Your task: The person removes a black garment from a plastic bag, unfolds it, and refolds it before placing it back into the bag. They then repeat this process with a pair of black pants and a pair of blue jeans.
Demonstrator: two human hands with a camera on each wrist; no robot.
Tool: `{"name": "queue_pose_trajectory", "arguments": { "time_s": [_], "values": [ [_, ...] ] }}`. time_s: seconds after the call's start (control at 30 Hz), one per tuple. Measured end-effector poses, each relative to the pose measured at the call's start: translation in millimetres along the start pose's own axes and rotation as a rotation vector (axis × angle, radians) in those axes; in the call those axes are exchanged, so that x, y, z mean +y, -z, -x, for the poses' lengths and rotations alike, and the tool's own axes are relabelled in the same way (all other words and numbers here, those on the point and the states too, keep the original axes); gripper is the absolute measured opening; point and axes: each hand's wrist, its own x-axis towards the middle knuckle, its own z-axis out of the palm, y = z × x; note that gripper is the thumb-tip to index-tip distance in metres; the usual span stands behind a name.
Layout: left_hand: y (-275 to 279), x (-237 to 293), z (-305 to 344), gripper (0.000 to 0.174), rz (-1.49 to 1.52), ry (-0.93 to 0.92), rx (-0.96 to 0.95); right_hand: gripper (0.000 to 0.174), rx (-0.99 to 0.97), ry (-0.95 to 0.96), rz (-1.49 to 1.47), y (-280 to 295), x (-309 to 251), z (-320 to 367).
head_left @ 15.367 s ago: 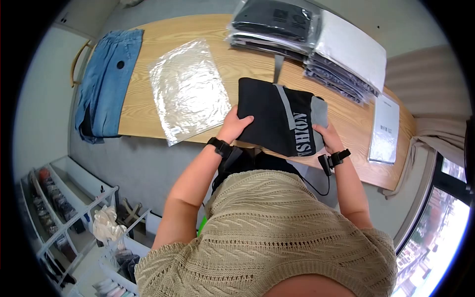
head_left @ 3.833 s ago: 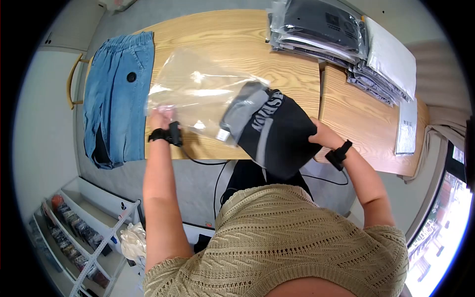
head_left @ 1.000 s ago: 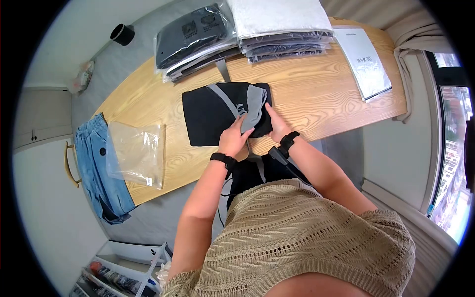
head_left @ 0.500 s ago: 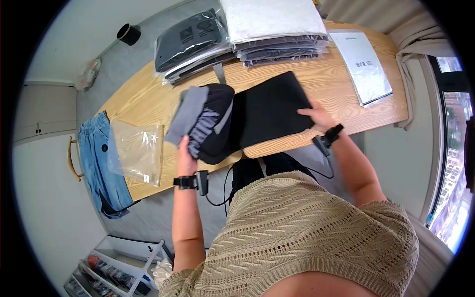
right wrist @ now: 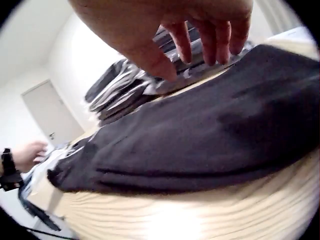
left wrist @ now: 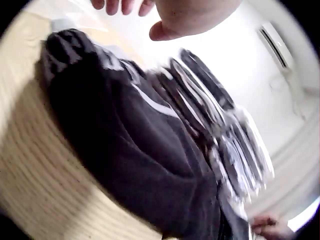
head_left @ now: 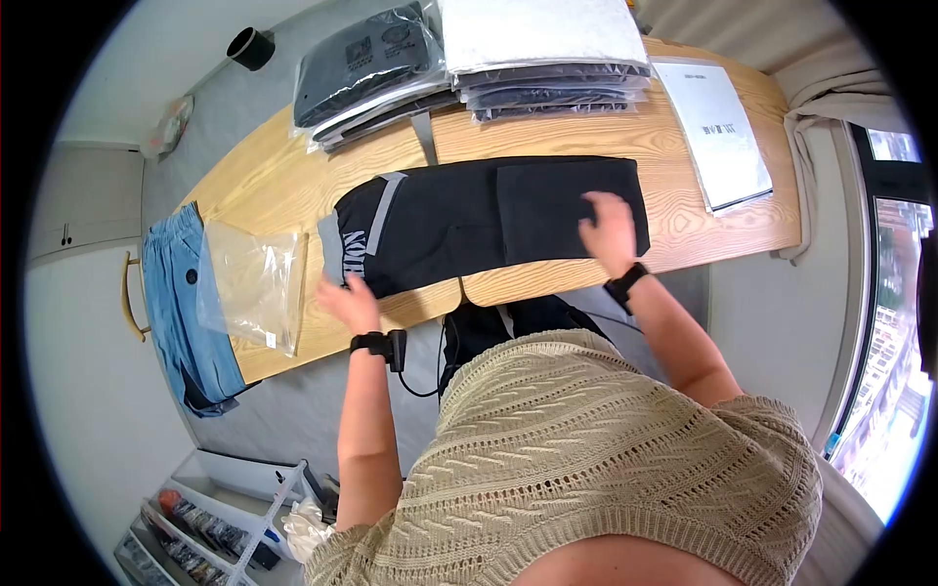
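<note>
A black garment with a grey band, a grey stripe and pale lettering lies stretched lengthwise across the table. At its lettered end hovers the left hand, fingers loosely spread and holding nothing; the left wrist view shows this hand apart from the cloth. The right hand is over the plain black end, fingers relaxed. In the right wrist view the right hand is raised above the fabric with nothing in its fingers.
A clear plastic bag lies left of the garment, partly over blue jeans. Bagged dark clothes and a white-topped stack stand at the back. A flat white package lies at the right.
The black garment, folded a second ago, was opened out sideways and now lies long and flat. Both hands have let go of it; the grey-banded end has moved left.
</note>
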Motion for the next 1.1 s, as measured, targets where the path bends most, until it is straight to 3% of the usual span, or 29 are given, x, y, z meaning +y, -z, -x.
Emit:
{"name": "queue_pose_trajectory", "arguments": {
  "time_s": [0.07, 0.13, 0.2, 0.27, 0.33, 0.4, 0.43, 0.53, 0.57, 0.6, 0.67, 0.73, 0.8, 0.87, 0.93, 1.0, 1.03, 1.07, 1.1],
  "values": [
    [23.3, 52.0, 10.3, 0.035, 0.201, -0.567, -0.202, 0.046, -0.211, 0.124, -0.088, -20.6, -39.3, 11.0],
    [23.2, 82.8, 23.0, 0.034, 0.356, -0.855, -0.564, 0.071, -0.396, 0.145, -0.010, -43.6, -61.8, 24.3],
    [10.9, 100.0, 40.4, 0.035, 0.437, -1.006, -0.830, 0.082, -0.479, 0.165, 0.217, -55.4, -73.3, 27.3],
    [-4.0, 106.2, 57.0, 0.038, 0.355, -1.122, -0.867, 0.084, -0.486, 0.160, 0.234, -56.7, -80.1, 26.8],
    [-11.0, 108.8, 66.1, 0.048, 0.252, -1.149, -0.918, 0.085, -0.488, 0.148, 0.254, -56.8, -74.4, 28.7],
    [-13.5, 111.3, 77.1, 0.060, 0.098, -1.063, -0.923, 0.082, -0.489, 0.168, 0.115, -59.3, -61.9, 29.3],
    [-13.8, 111.7, 79.2, 0.069, 0.072, -1.055, -0.955, 0.075, -0.483, 0.156, 0.085, -57.6, -57.1, 29.2],
    [-9.3, 114.5, 80.8, 0.070, -0.066, -1.105, -0.911, 0.069, -0.431, 0.223, 0.002, -60.4, -40.5, 27.6],
    [-12.9, 113.1, 80.0, 0.072, -0.076, -1.114, -0.893, 0.053, -0.378, 0.154, -0.223, -59.5, -30.4, 23.5],
    [-12.0, 114.5, 77.9, 0.070, -0.094, -1.113, -0.897, 0.053, -0.374, 0.146, -0.220, -45.1, -26.7, 15.8],
    [-15.8, 113.5, 75.5, 0.068, -0.170, -1.134, -0.898, 0.038, -0.256, -0.343, -0.502, 4.5, -21.8, -4.9],
    [-13.9, 113.4, 73.2, 0.066, -0.201, -1.148, -0.900, 0.032, -0.217, -0.672, -0.450, 70.7, -1.9, -27.7],
    [-12.3, 111.5, 70.5, 0.064, -0.213, -1.125, -0.902, 0.032, -0.158, -0.212, -0.045, 112.2, 75.1, -19.2],
    [-18.8, 102.9, 68.9, 0.062, -0.249, -1.108, -0.898, 0.032, 0.044, -0.206, -0.206, 158.8, 117.0, -18.4],
    [-19.6, 98.1, 64.2, 0.063, -0.301, -1.105, -0.925, 0.038, 0.104, -0.271, 0.051, 182.0, 176.7, -5.0],
    [-19.9, 94.1, 63.0, 0.064, -0.372, -1.121, -0.926, 0.035, 0.303, -0.544, -0.845, 188.2, 205.7, -1.3],
    [-19.9, 93.4, 64.1, 0.064, -0.381, -1.120, -0.919, 0.038, 0.329, -0.600, -1.167, 170.1, 259.8, 8.9],
    [-20.0, 93.5, 65.9, 0.064, -0.392, -1.121, -0.912, 0.042, 0.340, -0.899, -1.444, 155.9, 294.6, 19.9],
    [-19.0, 96.3, 68.4, 0.065, -0.413, -1.115, -0.908, 0.040, 0.359, -1.054, -1.426, 139.0, 309.4, 26.5]
  ]
}}
